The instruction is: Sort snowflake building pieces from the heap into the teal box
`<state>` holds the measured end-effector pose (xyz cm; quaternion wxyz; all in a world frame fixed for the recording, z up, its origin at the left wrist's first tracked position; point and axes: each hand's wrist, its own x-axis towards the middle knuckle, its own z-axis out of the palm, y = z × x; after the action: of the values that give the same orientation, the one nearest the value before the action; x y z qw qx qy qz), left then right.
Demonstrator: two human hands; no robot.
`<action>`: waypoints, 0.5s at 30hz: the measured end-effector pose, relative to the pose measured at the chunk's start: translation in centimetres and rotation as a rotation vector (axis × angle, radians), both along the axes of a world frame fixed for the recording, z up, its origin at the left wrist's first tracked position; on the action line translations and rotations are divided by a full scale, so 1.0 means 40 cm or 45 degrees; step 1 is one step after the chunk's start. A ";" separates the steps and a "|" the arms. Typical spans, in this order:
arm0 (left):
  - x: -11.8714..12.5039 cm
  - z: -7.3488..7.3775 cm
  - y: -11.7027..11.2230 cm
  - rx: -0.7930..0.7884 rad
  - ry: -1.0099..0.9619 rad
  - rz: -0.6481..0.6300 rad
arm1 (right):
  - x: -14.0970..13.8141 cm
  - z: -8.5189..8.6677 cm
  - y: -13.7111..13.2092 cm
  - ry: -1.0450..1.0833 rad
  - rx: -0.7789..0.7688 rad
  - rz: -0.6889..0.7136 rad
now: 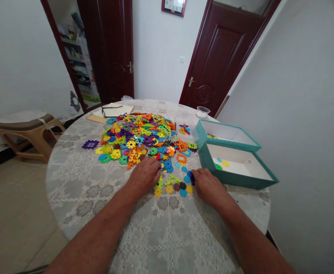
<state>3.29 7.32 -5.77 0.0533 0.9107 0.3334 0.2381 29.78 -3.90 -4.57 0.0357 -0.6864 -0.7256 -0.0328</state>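
A big heap of colourful plastic interlocking pieces (147,133), many of them notched discs, lies on the round table. At the heap's front edge my left hand (145,176) is closed, its fingers curled down among the pieces; what they pinch, if anything, is hidden. My right hand (208,184) is closed at the fingertips on a dark blue-purple plastic piece (193,178). Between the hands lie a lime-green triangular piece (172,179), a yellow disc (169,189), a black disc (182,185) and several blue discs.
Two teal boxes with white insides, a nearer box (241,179) and a farther box (229,127), stand right, with a few pieces inside. Black glasses (112,110) rest on paper at the back left. A clear plastic bowl (203,111) sits at the far edge. A stool (30,133) stands left.
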 end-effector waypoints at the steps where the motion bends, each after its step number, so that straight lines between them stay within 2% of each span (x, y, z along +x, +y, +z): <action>1: -0.002 0.002 0.001 0.003 -0.013 0.022 | -0.002 0.000 0.001 0.007 0.006 -0.009; 7: -0.006 0.003 0.002 -0.021 -0.005 0.095 | -0.004 0.033 0.011 0.078 -0.008 -0.070; 12: -0.010 -0.005 0.006 -0.049 -0.095 0.148 | -0.021 0.087 0.017 0.374 -0.043 0.138; 15: -0.015 -0.002 0.004 -0.028 -0.188 0.112 | -0.047 0.099 0.039 0.550 -0.075 0.228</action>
<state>2.69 7.48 -5.83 0.0771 0.8745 0.3709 0.3030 27.89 -2.36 -0.61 0.1729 -0.6110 -0.7599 0.1393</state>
